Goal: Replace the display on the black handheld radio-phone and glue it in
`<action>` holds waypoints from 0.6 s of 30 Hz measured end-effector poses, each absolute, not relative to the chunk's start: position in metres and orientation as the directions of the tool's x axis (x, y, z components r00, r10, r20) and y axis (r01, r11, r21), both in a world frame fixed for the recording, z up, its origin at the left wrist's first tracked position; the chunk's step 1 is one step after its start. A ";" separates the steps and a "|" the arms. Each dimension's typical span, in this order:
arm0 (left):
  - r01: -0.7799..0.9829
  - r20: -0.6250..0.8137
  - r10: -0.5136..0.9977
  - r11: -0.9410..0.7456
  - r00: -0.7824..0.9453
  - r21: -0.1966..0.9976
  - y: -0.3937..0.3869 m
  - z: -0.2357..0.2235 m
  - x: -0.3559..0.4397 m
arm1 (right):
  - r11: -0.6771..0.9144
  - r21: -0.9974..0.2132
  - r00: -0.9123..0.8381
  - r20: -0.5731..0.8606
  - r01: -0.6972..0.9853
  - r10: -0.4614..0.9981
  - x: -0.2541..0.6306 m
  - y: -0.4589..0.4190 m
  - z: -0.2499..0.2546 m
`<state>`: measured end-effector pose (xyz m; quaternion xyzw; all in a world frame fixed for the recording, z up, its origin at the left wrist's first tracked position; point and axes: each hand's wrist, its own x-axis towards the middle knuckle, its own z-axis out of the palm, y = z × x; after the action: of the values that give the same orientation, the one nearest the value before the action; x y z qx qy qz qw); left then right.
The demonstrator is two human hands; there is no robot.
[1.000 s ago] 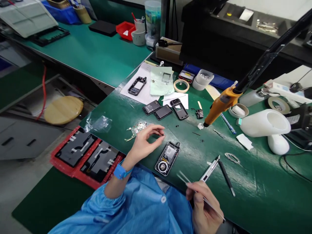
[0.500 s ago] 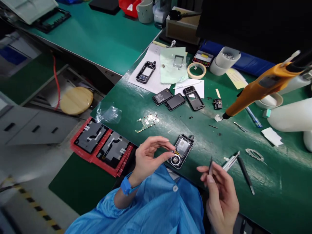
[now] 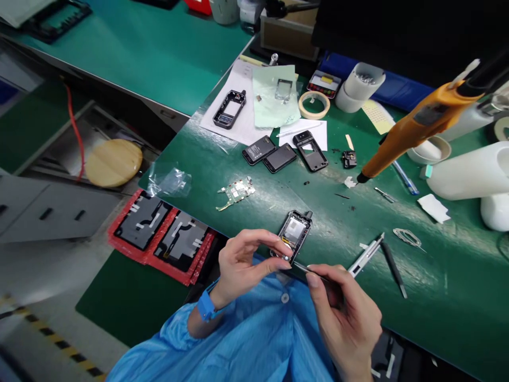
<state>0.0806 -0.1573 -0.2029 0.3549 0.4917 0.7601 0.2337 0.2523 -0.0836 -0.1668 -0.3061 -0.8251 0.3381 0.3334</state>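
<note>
A green bench [image 3: 449,297] spreads across most of the scene, with an opened handset [image 3: 296,228] lying at its near edge. The left hand [image 3: 242,265] reaches in from the handset's left, thumb and forefinger almost meeting over its lower end, pinching a small shiny part [image 3: 286,258]. The right hand [image 3: 348,313], to the handset's lower right, has its fingers curled around slim metal tweezers [image 3: 303,267], which point toward the left fingertips. The handset's black frame surrounds a pale grey panel; its lower end is mostly hidden.
</note>
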 end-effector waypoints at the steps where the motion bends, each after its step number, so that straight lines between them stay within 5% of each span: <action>1: -0.008 0.312 0.709 -0.409 -0.633 0.913 -0.158 -0.203 0.081 | 0.590 -0.755 -0.591 0.345 0.287 0.729 0.253 -0.084 -0.166; 18: 0.243 0.403 0.725 -0.322 -0.558 0.915 -0.155 -0.217 0.081 | 0.623 -0.718 -0.652 0.315 0.312 0.690 0.250 -0.072 -0.169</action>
<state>0.0805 -0.1552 -0.2168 0.4360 0.5553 0.6861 0.1754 0.2498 -0.0724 -0.1689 -0.2945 -0.8508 0.3194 0.2955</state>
